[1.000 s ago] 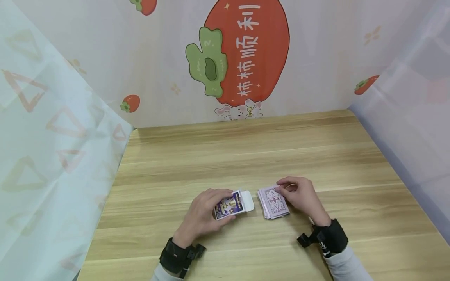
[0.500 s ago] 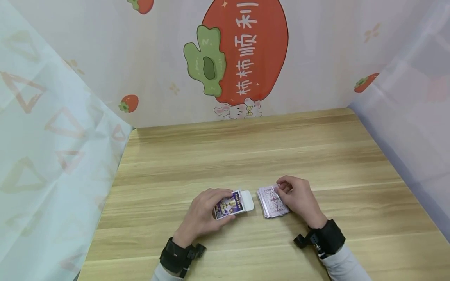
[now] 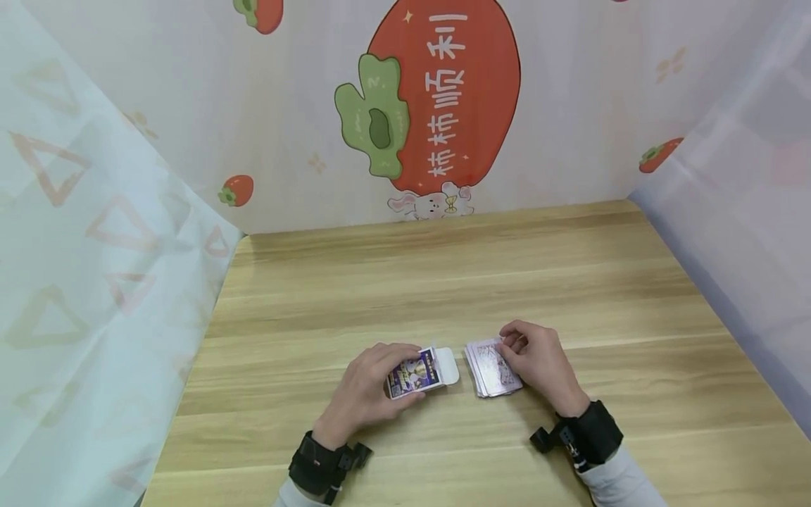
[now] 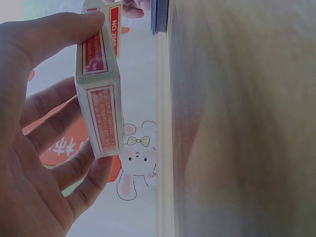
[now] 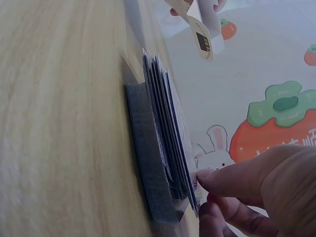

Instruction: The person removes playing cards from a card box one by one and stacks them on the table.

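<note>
Two hands work low in the head view, on a wooden table that fills the middle and bottom of the frame, walled in by pale cloth. On the back wall, at upper centre, hangs a large red persimmon print with a small rabbit beneath it.

Next in size come the hands themselves. At lower centre-left the left hand grips the card box, thumb on one long side and fingers wrapped round the other, as the left wrist view shows plainly. It seems to keep the box lifted off the wood with its white flap hanging open toward the cards, so the mouth stays clear and faces the deck.

Just right of the box, a small gap apart, lies the deck of cards, back-up on the table. The right hand rests over its right edge, thumb and forefinger pinching at the top cards' corner; the right wrist view shows a fingertip pressed against the edge of the uppermost cards. The stack is fanned slightly rather than squared, probably because the fingers are riffling or lifting at that corner. Whether a single card or several are caught in the pinch cannot be told.

Black straps sit on both wrists.
</note>
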`<state>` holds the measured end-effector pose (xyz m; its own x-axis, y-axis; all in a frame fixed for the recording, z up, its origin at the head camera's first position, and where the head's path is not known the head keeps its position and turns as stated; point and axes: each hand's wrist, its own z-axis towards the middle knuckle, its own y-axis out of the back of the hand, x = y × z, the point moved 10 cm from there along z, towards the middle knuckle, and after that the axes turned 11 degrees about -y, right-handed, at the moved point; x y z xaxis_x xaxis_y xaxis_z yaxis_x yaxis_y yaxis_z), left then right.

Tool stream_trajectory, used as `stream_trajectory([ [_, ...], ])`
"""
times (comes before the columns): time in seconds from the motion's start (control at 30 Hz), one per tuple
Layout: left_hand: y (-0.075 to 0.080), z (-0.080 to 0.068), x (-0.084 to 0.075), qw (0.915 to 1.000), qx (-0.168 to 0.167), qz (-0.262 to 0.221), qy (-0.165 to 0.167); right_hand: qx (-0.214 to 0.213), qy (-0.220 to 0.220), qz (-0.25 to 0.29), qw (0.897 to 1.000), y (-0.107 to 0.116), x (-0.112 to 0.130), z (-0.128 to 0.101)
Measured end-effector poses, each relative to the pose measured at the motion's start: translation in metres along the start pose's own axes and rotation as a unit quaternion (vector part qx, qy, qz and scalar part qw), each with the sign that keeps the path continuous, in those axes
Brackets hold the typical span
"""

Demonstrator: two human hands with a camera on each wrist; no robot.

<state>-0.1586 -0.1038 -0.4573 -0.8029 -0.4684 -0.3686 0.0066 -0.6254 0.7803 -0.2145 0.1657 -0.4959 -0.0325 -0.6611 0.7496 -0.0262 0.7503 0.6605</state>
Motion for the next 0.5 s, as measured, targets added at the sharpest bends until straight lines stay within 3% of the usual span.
stream_trajectory([
  [0.5, -0.0012, -0.0014, 0.0012, 0.9998, 0.008, -0.009, 0.014, -0.005, 0.014, -0.012, 1.0, -0.0016, 0.006, -0.0041],
])
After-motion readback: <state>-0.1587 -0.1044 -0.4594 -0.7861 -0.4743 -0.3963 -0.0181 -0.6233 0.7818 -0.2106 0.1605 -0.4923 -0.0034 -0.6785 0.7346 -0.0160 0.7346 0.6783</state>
